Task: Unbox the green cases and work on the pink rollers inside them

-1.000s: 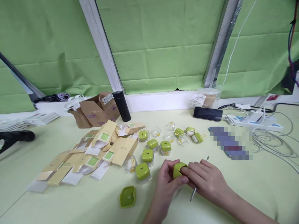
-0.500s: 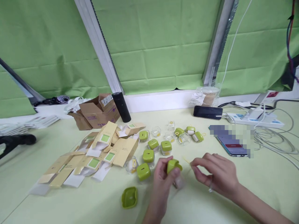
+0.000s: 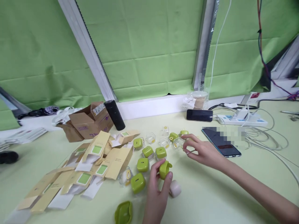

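In the head view, my left hand (image 3: 158,189) is closed around a small green earbud case cover (image 3: 164,170), its flap sticking out to the right. A white earbud case (image 3: 175,188) lies on the table beside my left thumb. My right hand (image 3: 201,149) reaches over the back group, fingers curled and fingertips close together at a clear plastic box (image 3: 177,143). Whatever sits between those fingertips is too small to make out. Several green-topped cases, such as one green case (image 3: 137,183), stand left of my left hand. An upturned green cover (image 3: 123,212) lies near the front edge.
Flattened kraft paper boxes (image 3: 93,165) spread over the left side. Behind them stand an open cardboard carton (image 3: 88,121) and a black bottle (image 3: 114,115). Toward the right lie a black phone (image 3: 199,115), a larger phone (image 3: 221,143), a power strip (image 3: 243,119) and coiled white cables (image 3: 259,137).
My right hand has moved away from my left, back to the clear boxes; the yellow strap it pinched no longer shows. The white case, blurred under the green cover before, now lies on the table.
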A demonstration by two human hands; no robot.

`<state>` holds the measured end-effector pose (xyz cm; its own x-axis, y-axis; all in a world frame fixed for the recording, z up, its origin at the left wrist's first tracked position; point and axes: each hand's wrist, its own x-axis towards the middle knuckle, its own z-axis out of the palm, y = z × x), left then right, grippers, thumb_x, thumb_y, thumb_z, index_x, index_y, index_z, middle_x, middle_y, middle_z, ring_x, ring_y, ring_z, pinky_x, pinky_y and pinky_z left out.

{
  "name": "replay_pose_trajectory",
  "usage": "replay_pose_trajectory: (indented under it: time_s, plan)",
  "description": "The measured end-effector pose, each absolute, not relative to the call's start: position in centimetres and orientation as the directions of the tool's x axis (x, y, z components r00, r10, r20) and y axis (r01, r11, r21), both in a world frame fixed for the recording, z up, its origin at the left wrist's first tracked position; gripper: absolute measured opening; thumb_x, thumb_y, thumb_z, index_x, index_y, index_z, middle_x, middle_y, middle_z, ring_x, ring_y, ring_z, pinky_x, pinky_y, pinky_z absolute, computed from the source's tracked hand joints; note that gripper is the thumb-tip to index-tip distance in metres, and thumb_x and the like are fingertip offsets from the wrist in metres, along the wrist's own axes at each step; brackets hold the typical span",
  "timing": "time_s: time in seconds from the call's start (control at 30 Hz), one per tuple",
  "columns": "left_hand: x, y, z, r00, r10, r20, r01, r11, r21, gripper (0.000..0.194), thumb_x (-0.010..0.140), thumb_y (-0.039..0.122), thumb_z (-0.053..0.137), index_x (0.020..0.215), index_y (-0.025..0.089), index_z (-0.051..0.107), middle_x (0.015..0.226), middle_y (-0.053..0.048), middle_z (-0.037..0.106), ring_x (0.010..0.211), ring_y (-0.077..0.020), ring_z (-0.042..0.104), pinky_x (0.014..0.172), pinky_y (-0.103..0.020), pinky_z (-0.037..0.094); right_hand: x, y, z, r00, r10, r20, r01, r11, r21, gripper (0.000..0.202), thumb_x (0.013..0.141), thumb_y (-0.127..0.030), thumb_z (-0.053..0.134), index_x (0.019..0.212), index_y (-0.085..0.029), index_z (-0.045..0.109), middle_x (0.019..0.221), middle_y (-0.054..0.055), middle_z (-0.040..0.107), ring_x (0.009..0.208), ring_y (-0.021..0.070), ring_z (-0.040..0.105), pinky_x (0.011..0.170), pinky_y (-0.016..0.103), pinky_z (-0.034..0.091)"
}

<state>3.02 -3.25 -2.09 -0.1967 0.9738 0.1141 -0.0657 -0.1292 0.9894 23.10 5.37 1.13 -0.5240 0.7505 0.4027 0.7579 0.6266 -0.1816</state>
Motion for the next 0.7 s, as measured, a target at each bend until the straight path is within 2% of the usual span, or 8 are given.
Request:
replay_pose_trajectory:
  time_s: [0.03, 0.13, 0.2, 0.3, 0.53, 0.7]
  plan:
    - [3.0, -3.2, -2.2, -0.197, 0.974, 0.113, -0.071, -0.129, 0.989, 0.034, 0.076, 0.036, 0.067, 0.106, 0.023, 0.059, 0.115, -0.009, 0.059, 0.104, -0.0247, 0.054, 0.088, -0.035, 0.04, 23.1, 6.5, 1.1, -0.561, 0.747, 0.358, 0.764, 0.633, -0.123, 0.008, 0.088, -0.018, 0.045, 0.092, -0.022, 0.051, 0.121, 0.007, 0.058, 0.077, 0.0151, 0.066, 0.05, 0.021, 0.041]
    - [2.9, -3.1, -2.6, -0.206, 0.972, 0.112, -0.073, -0.129, 0.989, 0.035, 0.076, 0.037, 0.066, 0.105, 0.022, 0.058, 0.115, -0.009, 0.06, 0.102, -0.0239, 0.055, 0.087, -0.034, 0.041, 22.6, 9.2, 0.0, -0.555, 0.765, 0.328, 0.79, 0.607, -0.079, 0.013, 0.093, -0.018, 0.037, 0.1, -0.018, 0.048, 0.095, 0.008, 0.068, 0.057, 0.0159, 0.063, 0.045, 0.023, 0.033]
    - [2.8, -3.2, -2.7, -0.2, 0.972, 0.121, -0.069, -0.138, 0.988, 0.036, 0.076, 0.039, 0.065, 0.107, 0.022, 0.057, 0.115, -0.009, 0.06, 0.102, -0.0234, 0.056, 0.087, -0.033, 0.041, 22.1, 9.9, -1.2, -0.548, 0.77, 0.326, 0.798, 0.598, -0.072, 0.015, 0.094, -0.02, 0.034, 0.099, -0.016, 0.048, 0.094, 0.01, 0.068, 0.051, 0.0156, 0.06, 0.043, 0.024, 0.029]
    - [2.7, -3.4, -2.5, -0.185, 0.973, 0.141, -0.046, -0.152, 0.987, 0.038, 0.076, 0.041, 0.064, 0.108, 0.021, 0.056, 0.114, -0.01, 0.06, 0.102, -0.0232, 0.056, 0.087, -0.034, 0.042, 21.8, 9.3, -2.8, -0.542, 0.777, 0.319, 0.799, 0.594, -0.09, 0.017, 0.094, -0.021, 0.032, 0.098, -0.016, 0.047, 0.096, 0.012, 0.067, 0.054, 0.0181, 0.061, 0.044, 0.025, 0.028]
    - [3.3, -3.2, -1.4, -0.092, 0.985, 0.146, 0.068, -0.14, 0.988, 0.03, 0.079, 0.031, 0.058, 0.107, 0.022, 0.055, 0.111, -0.008, 0.059, 0.1, -0.0218, 0.056, 0.088, -0.035, 0.042, 22.2, 7.4, -2.7, -0.406, 0.876, 0.262, 0.842, 0.47, -0.267, 0.019, 0.093, -0.027, 0.027, 0.103, -0.018, 0.04, 0.078, 0.008, 0.069, 0.056, 0.023, 0.063, 0.049, 0.028, 0.033]
    - [3.1, -3.5, -0.5, 0.019, 0.986, 0.167, 0.202, -0.167, 0.965, 0.032, 0.083, 0.028, 0.052, 0.115, 0.024, 0.05, 0.118, -0.008, 0.053, 0.111, -0.0224, 0.05, 0.095, -0.036, 0.038, 21.2, 6.3, -2.2, -0.339, 0.924, 0.177, 0.813, 0.382, -0.439, 0.013, 0.093, -0.027, 0.028, 0.102, -0.023, 0.037, 0.069, 0.001, 0.068, 0.059, 0.0204, 0.064, 0.053, 0.027, 0.039]
